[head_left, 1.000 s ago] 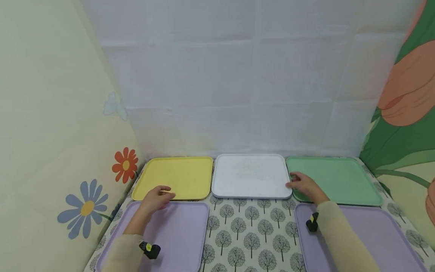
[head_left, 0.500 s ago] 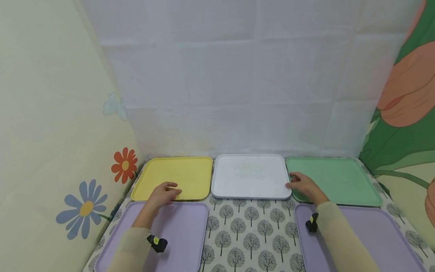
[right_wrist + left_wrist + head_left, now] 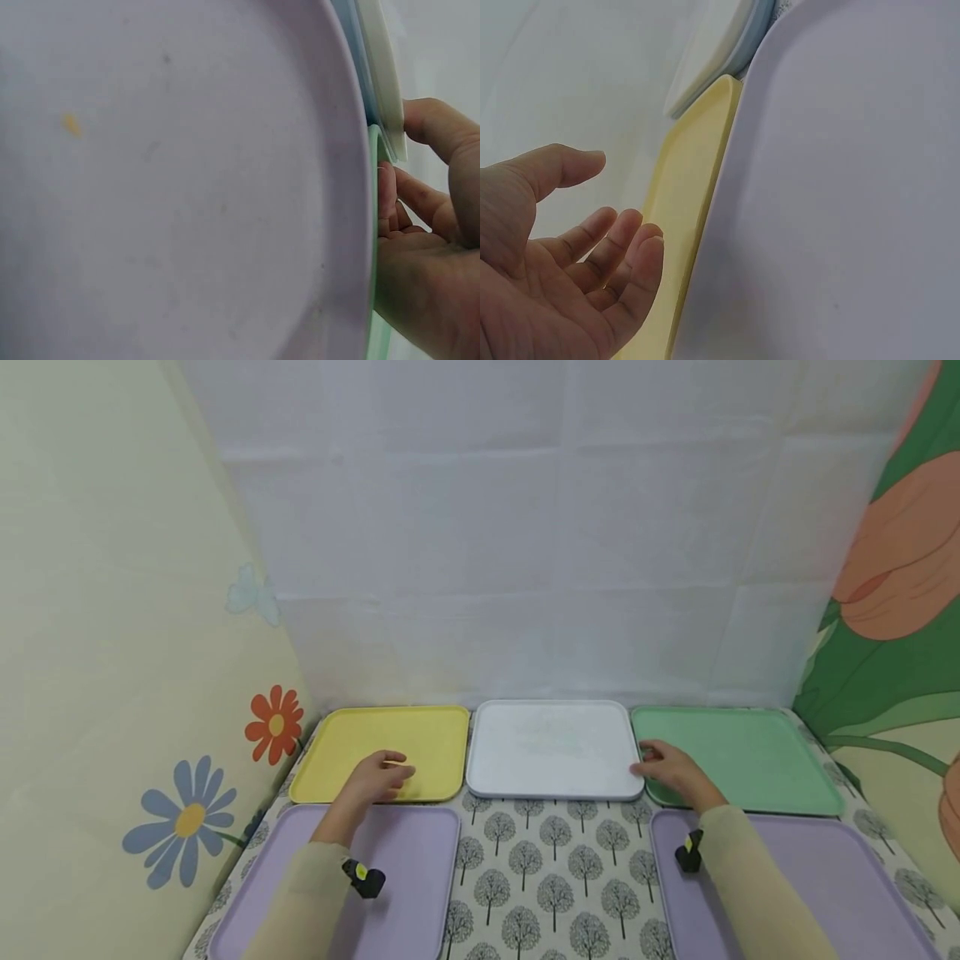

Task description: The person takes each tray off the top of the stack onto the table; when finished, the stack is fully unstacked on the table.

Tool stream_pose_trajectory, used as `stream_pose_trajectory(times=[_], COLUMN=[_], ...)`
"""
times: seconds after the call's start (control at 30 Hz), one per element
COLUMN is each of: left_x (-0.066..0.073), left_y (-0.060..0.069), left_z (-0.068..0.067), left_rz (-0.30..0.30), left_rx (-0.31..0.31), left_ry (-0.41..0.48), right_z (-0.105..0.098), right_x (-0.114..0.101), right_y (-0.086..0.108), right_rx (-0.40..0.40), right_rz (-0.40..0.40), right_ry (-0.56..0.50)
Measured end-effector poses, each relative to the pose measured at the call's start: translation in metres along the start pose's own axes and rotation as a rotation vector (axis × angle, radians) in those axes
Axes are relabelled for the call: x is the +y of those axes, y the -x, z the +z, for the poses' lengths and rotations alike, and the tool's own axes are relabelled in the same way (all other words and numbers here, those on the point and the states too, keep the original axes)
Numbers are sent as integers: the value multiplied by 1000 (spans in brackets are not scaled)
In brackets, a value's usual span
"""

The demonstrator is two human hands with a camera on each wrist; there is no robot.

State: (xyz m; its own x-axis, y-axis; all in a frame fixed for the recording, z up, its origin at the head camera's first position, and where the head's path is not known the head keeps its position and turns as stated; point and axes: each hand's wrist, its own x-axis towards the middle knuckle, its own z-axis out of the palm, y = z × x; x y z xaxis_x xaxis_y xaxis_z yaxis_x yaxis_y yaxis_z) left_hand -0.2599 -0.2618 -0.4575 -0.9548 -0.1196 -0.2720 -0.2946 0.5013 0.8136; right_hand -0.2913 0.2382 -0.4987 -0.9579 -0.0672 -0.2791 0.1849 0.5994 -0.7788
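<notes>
My left hand (image 3: 373, 778) hovers over the near edge of the yellow tray (image 3: 401, 747), fingers loosely bent and holding nothing. In the left wrist view the left hand (image 3: 577, 262) has its thumb apart from the fingers. My right hand (image 3: 675, 770) is at the right edge of the white tray (image 3: 551, 747). The right wrist view has this hand's thumb (image 3: 424, 120) on the white tray's rim, with curled fingers at its edge, partly hidden. Beneath the white tray lies a bluish tray (image 3: 754, 37), showing as a thin band.
A green tray (image 3: 742, 756) lies at the back right, under the right hand. Two lavender trays stand in front, one at left (image 3: 408, 877) and one at right (image 3: 817, 877). Between them shows a tree-print tablecloth (image 3: 555, 893). A white cloth (image 3: 517, 543) hangs behind.
My left hand has moved to the right and slightly farther forward, over the yellow tray's near edge. The right hand and the trays stay in place.
</notes>
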Motion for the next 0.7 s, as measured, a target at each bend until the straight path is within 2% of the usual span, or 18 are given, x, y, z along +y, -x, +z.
stream_pose_trajectory(times=[0.33, 0.7], left_x=[9, 15], left_y=[-7, -17], left_z=[7, 17], left_rz=[-2, -20], left_rx=[-32, -29], left_ry=[35, 55], right_z=[0, -1], right_x=[0, 3], right_y=[0, -2], right_rx=[-1, -2], right_rz=[10, -1], right_ry=[-10, 2])
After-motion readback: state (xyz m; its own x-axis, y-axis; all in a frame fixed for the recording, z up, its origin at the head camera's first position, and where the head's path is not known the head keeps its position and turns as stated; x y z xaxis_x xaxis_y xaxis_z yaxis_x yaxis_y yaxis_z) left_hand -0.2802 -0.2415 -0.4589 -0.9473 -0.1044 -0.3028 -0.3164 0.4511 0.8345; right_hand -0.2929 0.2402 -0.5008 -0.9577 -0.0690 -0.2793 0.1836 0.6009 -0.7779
